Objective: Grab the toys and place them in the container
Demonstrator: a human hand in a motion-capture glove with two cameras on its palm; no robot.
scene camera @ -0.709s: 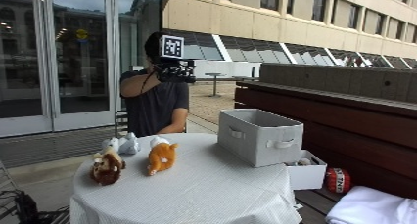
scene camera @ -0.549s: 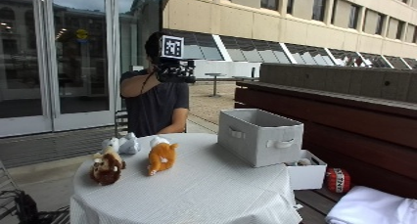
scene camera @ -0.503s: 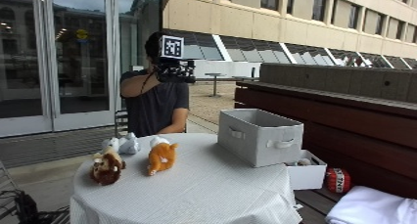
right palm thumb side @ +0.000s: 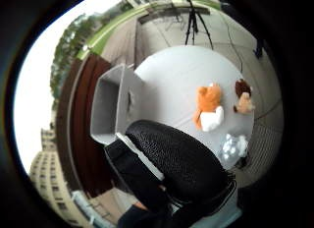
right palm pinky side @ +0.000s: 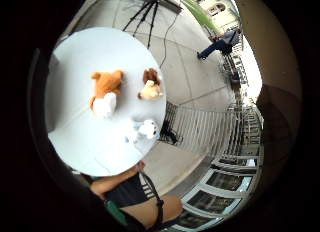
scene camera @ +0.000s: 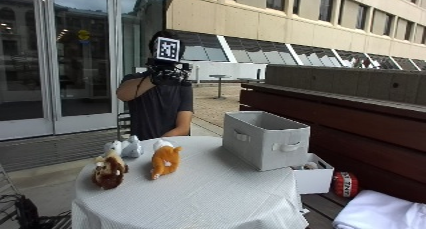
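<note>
Three plush toys lie on the round white-clothed table [scene camera: 213,194]: a brown one [scene camera: 110,171] near the edge, an orange and white one [scene camera: 165,160] beside it, and a white and grey one [scene camera: 126,148] nearest the person. The grey fabric container [scene camera: 266,139] stands open on the table's right side. My gloved right hand [scene camera: 166,74] is raised at head height, well above the table, and holds nothing. The palm views look down on the orange toy [right palm pinky side: 106,94], brown toy [right palm pinky side: 151,85], white toy [right palm pinky side: 144,130] and the container [right palm thumb side: 110,102].
A small white box [scene camera: 313,176] sits on the bench beside the table, with a red ball [scene camera: 345,184] and a white cloth [scene camera: 379,216] next to it. A dark wooden wall [scene camera: 346,114] runs behind. A tripod [right palm pinky side: 150,7] stands across from the person.
</note>
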